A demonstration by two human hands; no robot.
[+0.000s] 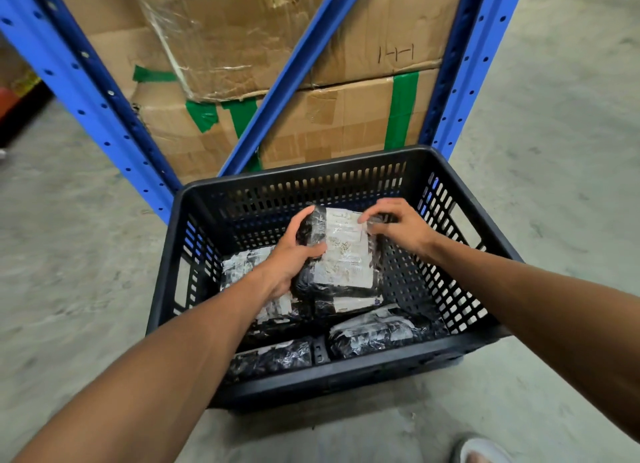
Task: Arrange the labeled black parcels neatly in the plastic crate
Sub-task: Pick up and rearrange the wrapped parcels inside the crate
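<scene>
A black slotted plastic crate (346, 376) stands on the floor in front of me. Inside it, both hands hold one black parcel with a white label (346, 255), tilted above the others. My left hand (294, 255) grips its left edge. My right hand (398, 229) pinches its upper right corner. Under it lie several more labeled black parcels: one at the left (239, 268), one in the middle (346, 305), one at the near right (374, 331) and one at the near left (273, 358).
A blue metal rack (114, 123) with a diagonal brace rises right behind the crate, holding taped cardboard boxes (329, 123). Grey concrete floor surrounds the crate. A light-coloured shoe (481, 450) shows at the bottom edge.
</scene>
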